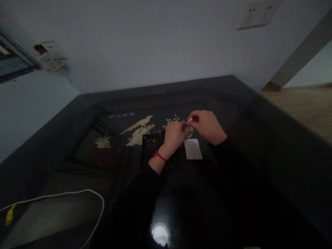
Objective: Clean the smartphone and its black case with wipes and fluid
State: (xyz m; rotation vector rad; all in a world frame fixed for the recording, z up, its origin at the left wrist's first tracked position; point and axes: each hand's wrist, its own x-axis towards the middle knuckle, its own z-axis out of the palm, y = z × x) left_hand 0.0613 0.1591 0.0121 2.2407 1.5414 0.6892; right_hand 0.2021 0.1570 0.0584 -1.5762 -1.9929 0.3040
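Note:
My left hand (173,136), with a red cord at its wrist, has its fingers closed around a small clear round container (188,132). Just above that container, my right hand (207,125) pinches a small white round-tipped piece (191,119); its exact kind is too small to make out. A folded white cloth or paper square (193,149) lies on the dark table below the container. Left of it is a black phone case (150,142) with camera cutouts. Beside the case, a dark flat phone-like slab (177,159) is partly hidden under my left wrist.
The glossy black tabletop (220,90) carries a bird and flower picture (140,129). At the lower left runs a white cable (64,193) with a yellow tag (10,215). Wall sockets (259,14) are at the upper right, with more sockets (53,55) at the left.

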